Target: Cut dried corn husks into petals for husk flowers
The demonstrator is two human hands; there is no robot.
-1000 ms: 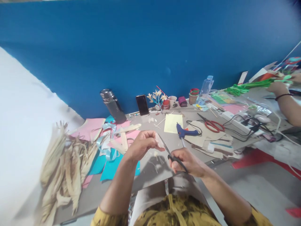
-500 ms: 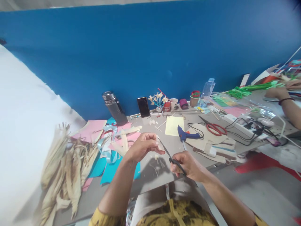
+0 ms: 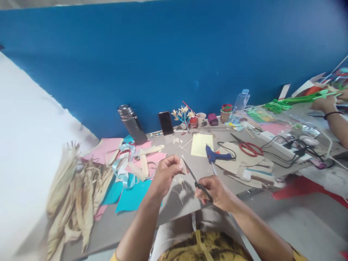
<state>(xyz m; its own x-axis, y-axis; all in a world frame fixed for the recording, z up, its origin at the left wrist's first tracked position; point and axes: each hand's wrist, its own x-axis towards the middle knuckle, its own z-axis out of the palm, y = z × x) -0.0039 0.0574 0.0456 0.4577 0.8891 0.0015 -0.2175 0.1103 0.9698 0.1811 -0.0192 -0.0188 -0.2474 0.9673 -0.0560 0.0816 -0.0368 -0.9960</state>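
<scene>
Between the thumb and fingers of my left hand (image 3: 169, 173) is pinched a small pale piece of corn husk (image 3: 183, 166). My right hand (image 3: 213, 191) grips black-handled scissors (image 3: 195, 178) by the handles. Their blades point up and left, with the tips right beside the husk piece; whether they touch it I cannot tell. Below my hands, small pale scraps (image 3: 181, 186) lie on the grey table (image 3: 174, 212). A blue glue gun (image 3: 217, 155) rests beyond my right hand, close to a yellow paper sheet (image 3: 201, 145).
Dried corn husks (image 3: 78, 203) are heaped at the left, near blue paper (image 3: 133, 197). A dark flask (image 3: 133, 125), a phone (image 3: 165, 122) and husk flowers (image 3: 184, 115) stand by the wall. Red-handled scissors (image 3: 250, 148) and a power strip (image 3: 282, 146) lie right. Another person's hand (image 3: 326, 105) works at far right.
My left fingers have closed into a pinch on the husk piece and turned. The scissors have shifted slightly left. At far right, the other person's hand has moved and holds something green.
</scene>
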